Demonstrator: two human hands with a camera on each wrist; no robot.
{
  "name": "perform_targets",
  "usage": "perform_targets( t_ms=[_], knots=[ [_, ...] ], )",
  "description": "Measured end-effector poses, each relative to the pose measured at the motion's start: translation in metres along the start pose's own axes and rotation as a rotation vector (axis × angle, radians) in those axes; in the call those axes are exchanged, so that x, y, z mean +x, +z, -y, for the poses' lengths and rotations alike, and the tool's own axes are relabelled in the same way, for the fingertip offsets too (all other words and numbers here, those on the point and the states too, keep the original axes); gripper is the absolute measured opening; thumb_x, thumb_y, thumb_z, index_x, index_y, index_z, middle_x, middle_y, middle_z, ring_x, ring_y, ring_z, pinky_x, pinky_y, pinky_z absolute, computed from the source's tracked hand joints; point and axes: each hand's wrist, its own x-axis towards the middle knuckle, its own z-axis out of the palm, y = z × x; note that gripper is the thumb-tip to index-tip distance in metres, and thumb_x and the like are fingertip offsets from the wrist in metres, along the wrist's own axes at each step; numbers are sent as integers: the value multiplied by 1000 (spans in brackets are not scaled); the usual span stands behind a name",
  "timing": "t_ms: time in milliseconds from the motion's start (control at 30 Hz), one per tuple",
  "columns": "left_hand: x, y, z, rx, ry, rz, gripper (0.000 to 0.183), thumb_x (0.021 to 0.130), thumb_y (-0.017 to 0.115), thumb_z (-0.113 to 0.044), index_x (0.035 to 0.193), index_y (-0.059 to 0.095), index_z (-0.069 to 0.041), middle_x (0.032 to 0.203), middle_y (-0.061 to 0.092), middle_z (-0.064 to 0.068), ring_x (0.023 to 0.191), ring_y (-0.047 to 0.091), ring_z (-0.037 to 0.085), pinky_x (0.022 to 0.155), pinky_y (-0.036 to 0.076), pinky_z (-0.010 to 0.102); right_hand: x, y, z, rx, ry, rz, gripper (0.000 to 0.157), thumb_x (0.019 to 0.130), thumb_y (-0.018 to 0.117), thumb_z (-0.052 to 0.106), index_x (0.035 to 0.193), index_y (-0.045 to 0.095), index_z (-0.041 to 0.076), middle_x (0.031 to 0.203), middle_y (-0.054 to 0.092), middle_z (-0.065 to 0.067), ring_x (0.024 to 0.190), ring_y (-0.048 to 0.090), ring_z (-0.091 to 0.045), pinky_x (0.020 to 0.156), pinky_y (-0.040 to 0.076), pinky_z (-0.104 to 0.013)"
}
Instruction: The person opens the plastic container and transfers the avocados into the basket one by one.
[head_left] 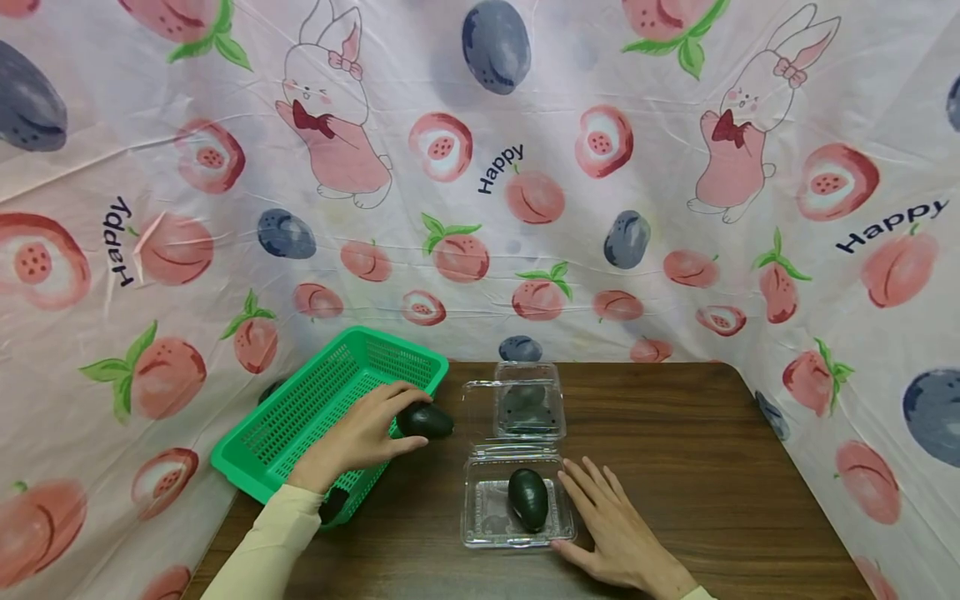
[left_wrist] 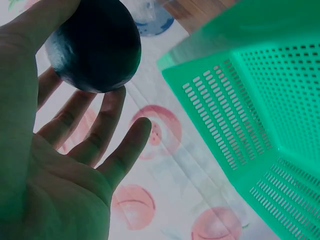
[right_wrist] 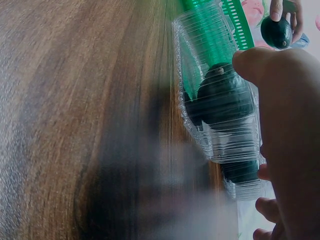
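My left hand (head_left: 363, 435) holds a dark green avocado (head_left: 426, 421) between thumb and fingers, over the right side of a green plastic basket (head_left: 242, 477). In the left wrist view this avocado (left_wrist: 95, 47) sits near the fingertips. To the right lies a clear plastic clamshell box (head_left: 486, 510) with its lid raised at the back. One avocado (head_left: 529, 498) rests in the right half of its base. My right hand (head_left: 621, 533) lies along the box's right side, fingers extended, fingertips at the rim. The right wrist view shows the thumb (right_wrist: 250, 65) by the clear plastic.
Behind the raised lid stands another clear box (head_left: 551, 377) with dark avocados inside, seen through plastic. A dark item (head_left: 334, 505) shows below the left wrist, too hidden to identify. The brown wooden table (head_left: 675, 433) is bordered by a fruit-and-rabbit printed cloth (head_left: 555, 250).
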Motion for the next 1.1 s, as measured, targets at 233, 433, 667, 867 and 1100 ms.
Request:
perform_targets(
  t_ms=[233, 433, 667, 867, 1100],
  knots=[
    [-1, -13, 12, 4, -35, -1, 56, 93, 96, -33, 142, 73, -17, 139, 73, 7, 118, 70, 29, 94, 62, 53, 0, -2, 1, 8, 17, 16, 94, 95, 81, 66, 160, 61, 2, 169, 60, -19, 151, 61, -50, 140, -19, -24],
    [1, -20, 25, -4, -60, -4, 56, 94, 96, -32, 142, 73, -17, 140, 73, 8, 118, 70, 28, 94, 64, 51, 0, -2, 2, 5, 22, 20, 94, 96, 81, 67, 161, 60, 2, 168, 60, -19, 151, 61, -50, 140, -19, -23],
    [4, -23, 43, -27, -69, 24, 56, 96, 93, -36, 145, 72, -18, 139, 73, 8, 117, 70, 27, 95, 64, 51, 0, -1, 1, 0, 16, 15, 94, 96, 80, 67, 161, 60, 2, 167, 61, -19, 152, 60, -49, 141, -18, -24],
    [8, -22, 59, -33, -88, 48, 57, 98, 91, -33, 148, 71, -15, 143, 73, 10, 124, 71, 30, 100, 63, 56, 0, -1, 1, -4, 11, 11, 94, 96, 80, 68, 161, 60, 2, 168, 60, -19, 152, 60, -49, 141, -18, -24],
    [13, -22, 75, -48, -102, 86, 58, 101, 89, -29, 151, 68, -10, 148, 71, 15, 129, 71, 35, 105, 61, 60, 0, 1, 1, -13, 5, 11, 94, 97, 79, 68, 160, 61, 2, 168, 60, -19, 151, 61, -49, 142, -17, -26]
  ],
)
